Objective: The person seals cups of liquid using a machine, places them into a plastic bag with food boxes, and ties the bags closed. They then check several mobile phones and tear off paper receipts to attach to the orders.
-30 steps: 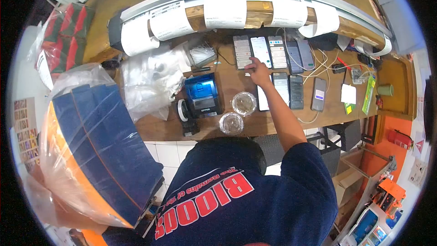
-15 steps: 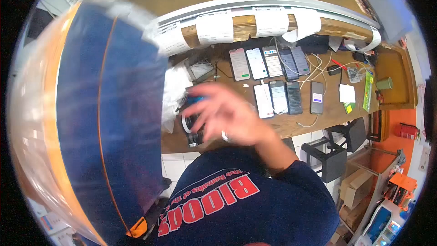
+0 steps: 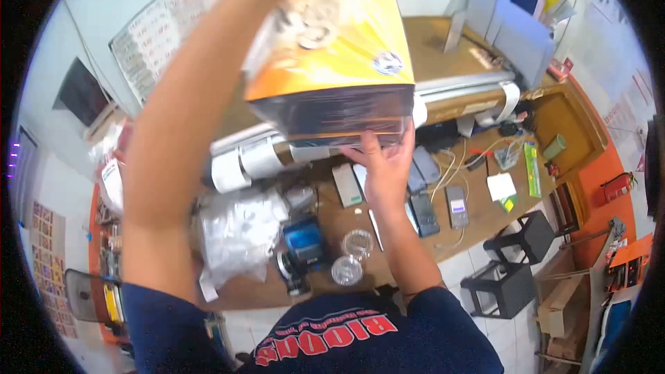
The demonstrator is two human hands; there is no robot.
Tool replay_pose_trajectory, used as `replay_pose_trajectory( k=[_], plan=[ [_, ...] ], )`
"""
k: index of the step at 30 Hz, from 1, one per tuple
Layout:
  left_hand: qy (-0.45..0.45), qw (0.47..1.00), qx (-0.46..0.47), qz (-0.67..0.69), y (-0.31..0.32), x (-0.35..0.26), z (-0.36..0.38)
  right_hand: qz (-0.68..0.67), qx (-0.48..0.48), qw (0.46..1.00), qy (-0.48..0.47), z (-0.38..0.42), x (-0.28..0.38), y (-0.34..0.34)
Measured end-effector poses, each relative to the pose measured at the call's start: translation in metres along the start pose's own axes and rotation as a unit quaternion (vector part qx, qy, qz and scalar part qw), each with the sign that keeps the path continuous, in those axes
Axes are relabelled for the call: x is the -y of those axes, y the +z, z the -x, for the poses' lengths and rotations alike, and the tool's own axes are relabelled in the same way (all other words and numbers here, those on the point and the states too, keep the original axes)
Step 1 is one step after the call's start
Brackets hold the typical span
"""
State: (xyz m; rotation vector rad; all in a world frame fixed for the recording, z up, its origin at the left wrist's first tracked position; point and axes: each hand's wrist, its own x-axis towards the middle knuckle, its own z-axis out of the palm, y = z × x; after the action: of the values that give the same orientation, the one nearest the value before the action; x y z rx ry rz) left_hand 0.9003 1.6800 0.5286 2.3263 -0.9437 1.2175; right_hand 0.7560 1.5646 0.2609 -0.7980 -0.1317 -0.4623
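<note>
A large orange and dark-blue box point(image 3: 332, 62) in clear plastic wrap is held up in front of me above the desk's back ledge. My right hand point(image 3: 388, 166) is against its lower near edge, with the thumb up on the dark side and the fingers partly hidden. My left forearm crosses in front of the box's left side and reaches up to its top. The left hand is at the upper picture edge, its fingers hidden. Below, near my body, are a clear round plastic container point(image 3: 352, 256), a blue box point(image 3: 305, 241) and a black-and-white roll-like item point(image 3: 291, 271).
Several phones point(image 3: 458, 206) and white cables lie on the desk point(image 3: 471, 235). Clear plastic bags point(image 3: 242, 228) are piled at the left. Paper strips point(image 3: 262, 163) hang from the ledge. Black stools point(image 3: 500, 287) stand at the right, near a red fire extinguisher point(image 3: 616, 185).
The large box has moved from my left to the front and up over the ledge. My right hand, open and empty before, now holds its lower edge. The clear container has come into view.
</note>
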Motion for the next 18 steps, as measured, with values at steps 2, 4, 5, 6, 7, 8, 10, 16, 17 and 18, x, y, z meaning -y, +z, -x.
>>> replay_pose_trajectory(
  k=[2,4,5,6,7,8,10,16,17,18],
  plan=[
    [-0.253,0.921,0.120,0.271,0.041,-0.030,-0.022,0.013,-0.027,0.999,-0.019,-0.031,-0.010,-0.022],
    [-0.133,0.928,-0.070,0.342,0.105,-0.003,-0.051,0.041,-0.059,0.997,-0.038,-0.057,-0.008,-0.033],
    [-0.153,0.930,-0.043,0.332,0.113,-0.003,-0.056,0.060,-0.082,0.994,-0.049,-0.071,-0.013,-0.040],
    [-0.175,0.930,-0.014,0.323,0.126,0.002,-0.060,0.060,-0.080,0.993,-0.055,-0.082,-0.016,-0.044],
    [-0.172,0.919,-0.033,0.352,0.147,0.005,-0.064,0.074,-0.103,0.990,-0.056,-0.092,-0.018,-0.047],
    [-0.170,0.907,-0.050,0.381,0.159,0.004,-0.067,0.087,-0.128,0.986,-0.056,-0.102,-0.021,-0.051],
    [-0.164,0.894,0.025,0.417,0.181,0.014,-0.070,0.097,-0.140,0.983,-0.073,-0.121,-0.031,-0.059],
    [-0.018,0.953,0.159,0.256,0.235,0.021,-0.044,0.137,-0.208,0.964,-0.097,-0.172,-0.040,-0.072],
    [-0.058,0.957,0.230,0.166,0.211,-0.001,-0.030,0.121,-0.207,0.965,-0.106,-0.183,-0.040,-0.074],
    [-0.075,0.946,0.257,0.183,0.216,-0.006,-0.017,0.144,-0.177,0.966,-0.120,-0.193,-0.037,-0.079]
  ],
)
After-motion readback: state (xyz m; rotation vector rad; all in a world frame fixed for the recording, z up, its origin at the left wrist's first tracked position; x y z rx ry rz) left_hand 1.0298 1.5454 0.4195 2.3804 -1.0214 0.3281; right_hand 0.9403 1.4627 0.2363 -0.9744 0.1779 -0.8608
